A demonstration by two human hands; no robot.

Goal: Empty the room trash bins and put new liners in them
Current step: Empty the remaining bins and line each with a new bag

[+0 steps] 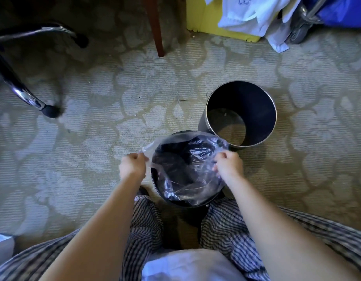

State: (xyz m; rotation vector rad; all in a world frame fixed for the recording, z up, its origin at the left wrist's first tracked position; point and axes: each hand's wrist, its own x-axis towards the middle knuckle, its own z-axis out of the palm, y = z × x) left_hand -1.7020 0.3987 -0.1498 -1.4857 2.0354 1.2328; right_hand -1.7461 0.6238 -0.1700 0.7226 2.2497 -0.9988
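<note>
Bins counted: two, both round and dark, both upright on the patterned carpet (94, 138), long axis vertical, mouths pointing up. Near bin (153, 180) stands just ahead of the person's knees, between legs in checked trousers (226, 226). Far bin (256, 102) sits at 1 o'clock from the near one, close beside it; whether the rims touch cannot be told. Its dark inner wall and bare floor are showing. Liners counted: one, a clear plastic liner (187, 165), crumpled, sagging into the near bin with its mouth facing up and pulled across from 9 to 3 o'clock. Left hand (133, 165), at 9 o'clock of the rim, has its fingers curled and clamped on the liner's edge, a flap standing up outside the rim. Right hand (229, 164), at 3 o'clock, pinches the opposite edge over the rim. Surroundings: chrome chair base (19, 88) with two casters visible at 10 o'clock, one wooden furniture leg (156, 27) at 12 o'clock, a yellow box (200, 15), white linen (256, 19) and a blue bag (342, 11) at 1 to 2 o'clock, all well apart from the bins.
</note>
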